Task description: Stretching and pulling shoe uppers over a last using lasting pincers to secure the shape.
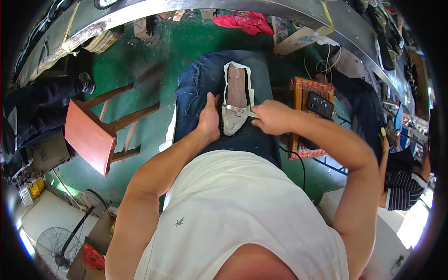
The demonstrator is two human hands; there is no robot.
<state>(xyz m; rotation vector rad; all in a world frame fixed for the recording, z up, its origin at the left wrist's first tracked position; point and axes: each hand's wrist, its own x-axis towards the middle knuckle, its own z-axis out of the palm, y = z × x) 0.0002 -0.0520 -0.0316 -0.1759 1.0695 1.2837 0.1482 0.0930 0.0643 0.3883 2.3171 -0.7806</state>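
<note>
A shoe in the making point(236, 88), sole side up, lies lengthwise on my lap over blue jeans. Its brown bottom is framed by a white, ragged edge of upper material, and the near end is pale grey. Against its left side rests my left hand point(211, 116), thumb upward and fingers mostly hidden behind the edge, gripping it. My right hand point(273, 116) is closed round the handle of a metal pincer-like tool point(238, 110). The tool's head lies across the shoe, close to my left hand; its jaws are too small to make out.
A red-topped wooden stool point(88, 135) stands at left. On the right, a woven-topped stool point(301, 95) bears a dark phone point(320, 104). A metal-edged bench point(154, 10) curves across the far side. A fan point(59, 252) stands lower left; other people are at both sides.
</note>
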